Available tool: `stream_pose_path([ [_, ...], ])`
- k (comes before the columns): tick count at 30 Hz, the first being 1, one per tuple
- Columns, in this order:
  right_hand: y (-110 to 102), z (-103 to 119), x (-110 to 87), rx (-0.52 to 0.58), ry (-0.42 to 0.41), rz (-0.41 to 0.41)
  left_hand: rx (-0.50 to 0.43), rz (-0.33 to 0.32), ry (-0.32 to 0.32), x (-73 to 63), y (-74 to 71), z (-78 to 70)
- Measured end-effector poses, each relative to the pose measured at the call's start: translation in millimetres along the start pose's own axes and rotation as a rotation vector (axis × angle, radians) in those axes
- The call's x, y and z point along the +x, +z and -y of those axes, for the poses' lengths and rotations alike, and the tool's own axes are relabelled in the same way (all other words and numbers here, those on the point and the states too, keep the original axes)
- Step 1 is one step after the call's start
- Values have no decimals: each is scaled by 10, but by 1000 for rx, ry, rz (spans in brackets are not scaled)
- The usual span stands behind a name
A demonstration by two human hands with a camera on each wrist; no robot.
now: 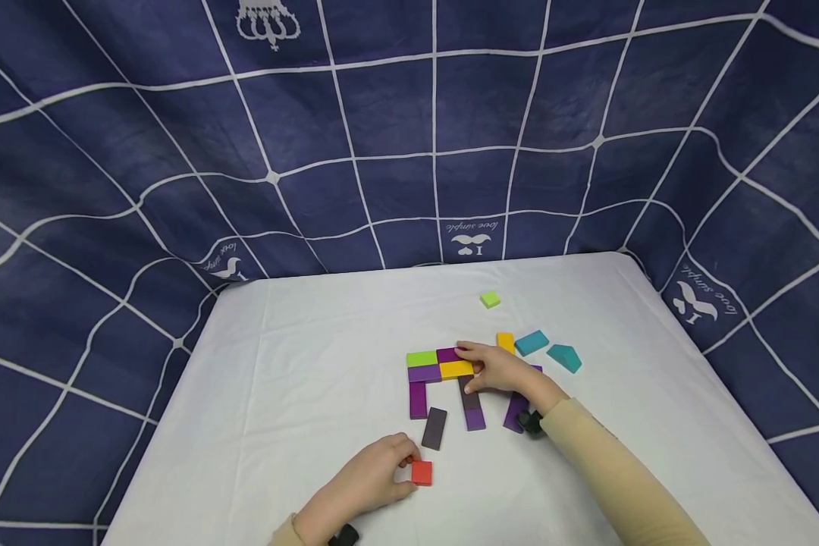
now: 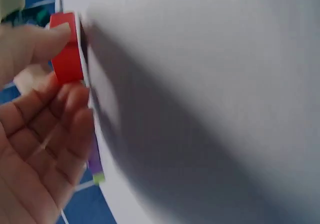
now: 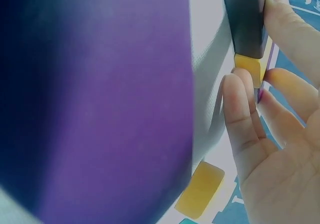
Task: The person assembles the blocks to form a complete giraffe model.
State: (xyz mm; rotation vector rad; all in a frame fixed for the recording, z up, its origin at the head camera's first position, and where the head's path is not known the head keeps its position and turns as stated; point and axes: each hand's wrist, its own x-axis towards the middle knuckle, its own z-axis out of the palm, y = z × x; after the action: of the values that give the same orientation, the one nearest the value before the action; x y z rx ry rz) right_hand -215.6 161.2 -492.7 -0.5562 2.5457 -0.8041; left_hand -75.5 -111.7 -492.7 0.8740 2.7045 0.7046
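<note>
My left hand (image 1: 375, 476) pinches a small red block (image 1: 422, 473) between thumb and fingers, close above the white table; the left wrist view shows the red block (image 2: 66, 59) between thumb and fingertips. Farther off, my right hand (image 1: 501, 367) rests its extended fingers against the ends of a yellow block (image 1: 456, 369) and a dark grey block (image 1: 469, 394). Those belong to a flat arrangement with a green block (image 1: 422, 359), a violet block (image 1: 425, 373) and magenta blocks (image 1: 418, 400). A purple block (image 1: 474, 419) continues the dark grey one. In the right wrist view, fingers surround the yellow block's end (image 3: 248, 69).
A loose dark grey block (image 1: 434, 428) lies between the hands. Right of the arrangement are a purple block (image 1: 516, 411) partly under the right wrist, a yellow block (image 1: 505, 342), a blue block (image 1: 531, 342) and a teal piece (image 1: 565, 358). A lime block (image 1: 490, 299) lies farther back.
</note>
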Motion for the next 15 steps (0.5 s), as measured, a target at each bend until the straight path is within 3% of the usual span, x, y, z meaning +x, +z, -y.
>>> stream_pose_path([
  [5, -9, 13, 16, 15, 15, 2, -30, -71, -78, 12, -201, 158],
  [8, -18, 14, 25, 17, 17, -1, -18, -106, -93, 60, -266, 241],
  [15, 5, -6, 12, 33, 22, 1, -6, -51, -77, 186, -162, 246],
])
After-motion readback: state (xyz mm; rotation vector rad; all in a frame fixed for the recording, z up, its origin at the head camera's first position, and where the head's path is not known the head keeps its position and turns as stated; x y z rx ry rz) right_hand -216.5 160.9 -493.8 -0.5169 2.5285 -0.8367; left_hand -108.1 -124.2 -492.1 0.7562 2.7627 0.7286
